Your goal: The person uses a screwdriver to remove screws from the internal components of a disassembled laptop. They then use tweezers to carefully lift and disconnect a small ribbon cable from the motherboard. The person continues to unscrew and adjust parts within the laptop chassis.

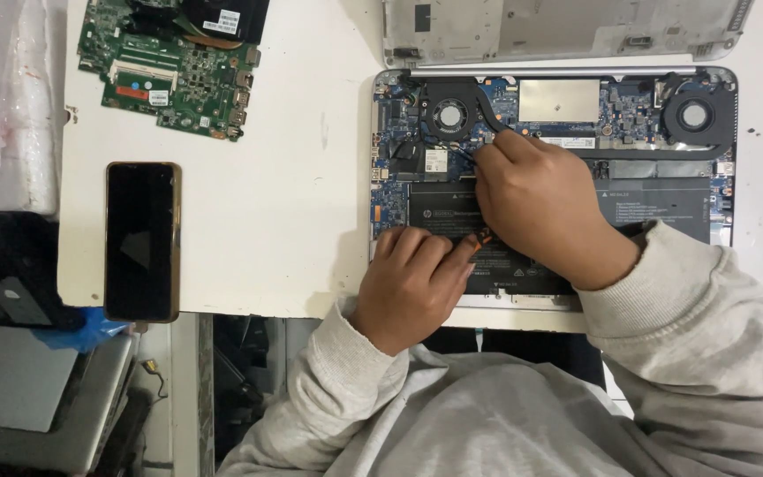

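While both hands sit over the opened silver laptop (395, 141) with its blue board and two black fans showing, I've got the right hand (536, 208) curled tight, fingertips pinched down near the left fan, though I can't tell what they're gripping. Left hand (412, 283) is closed around a small orange-and-black tool (482, 237), resting on the flat black battery (523, 261) at the near edge. Far left on the white table (267, 203): a loose green circuit board (174, 75), and nearer, a dark phone (141, 240).
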